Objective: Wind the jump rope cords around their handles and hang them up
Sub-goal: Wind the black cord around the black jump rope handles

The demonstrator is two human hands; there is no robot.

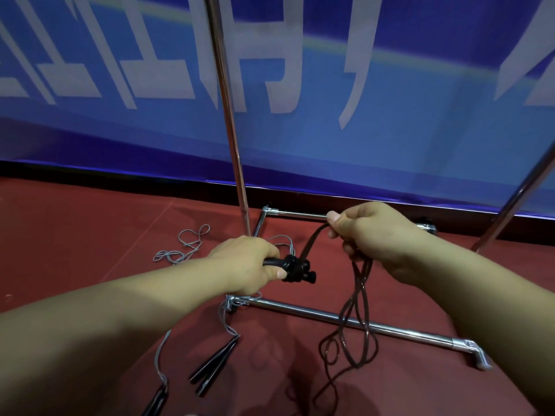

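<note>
Nearest the camera, slim black jump rope handles (214, 366) with thin grey cord (186, 244) lie on the red floor (90, 235). Above them, the left hand (249, 265) grips a pair of black handles (295, 268) partly wound with dark brown cord (356, 325). The right hand (375, 235) pinches that cord, its slack trailing over the base bar of a chrome metal rack (303, 310), apparently reaching the floor.

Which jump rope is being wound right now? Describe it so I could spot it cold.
Start at the chrome rack base on the red floor. Above it, the left hand grips black handles and the right hand pinches the dark brown cord. The ropes lying on the floor have grey cords.
</note>
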